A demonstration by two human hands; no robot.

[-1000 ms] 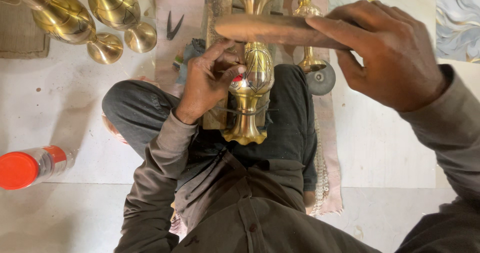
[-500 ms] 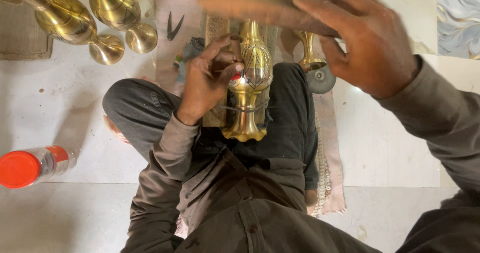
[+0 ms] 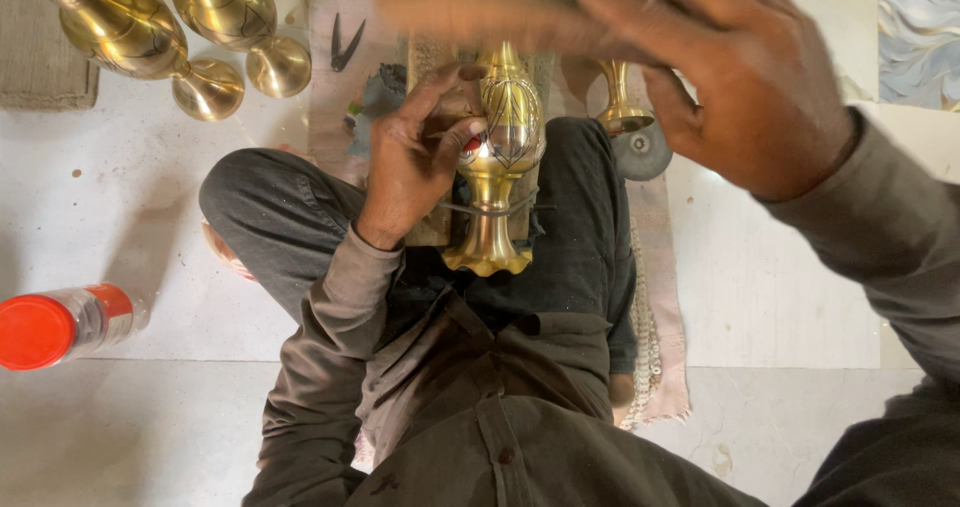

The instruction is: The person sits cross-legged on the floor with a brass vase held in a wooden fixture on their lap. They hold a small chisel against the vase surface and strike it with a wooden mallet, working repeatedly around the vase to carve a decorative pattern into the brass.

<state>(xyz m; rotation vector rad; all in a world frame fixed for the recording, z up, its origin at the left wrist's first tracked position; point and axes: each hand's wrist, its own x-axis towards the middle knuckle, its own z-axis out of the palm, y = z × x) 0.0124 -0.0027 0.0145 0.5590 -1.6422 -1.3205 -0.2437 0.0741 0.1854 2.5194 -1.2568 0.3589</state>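
Observation:
A brass vase (image 3: 500, 157) with engraved leaf patterns lies lengthwise on a wooden block over my lap. My left hand (image 3: 415, 152) rests against its left side, fingers curled, pinching what looks like a small tool at the engraved body. My right hand (image 3: 745, 77) is raised above the vase, gripping a brown wooden stick (image 3: 480, 17) that is blurred with motion. My crossed legs in dark trousers (image 3: 290, 217) lie under the block.
Two finished brass vases (image 3: 120, 27) (image 3: 230, 7) lie on the floor at the upper left. A clear jar with a red lid (image 3: 60, 325) lies at the left. Another brass piece (image 3: 620, 97) stands right of the vase, beside a grey disc (image 3: 642, 152).
My right hand has lifted the wooden stick upward and away from the vase. The left hand has stayed on the vase.

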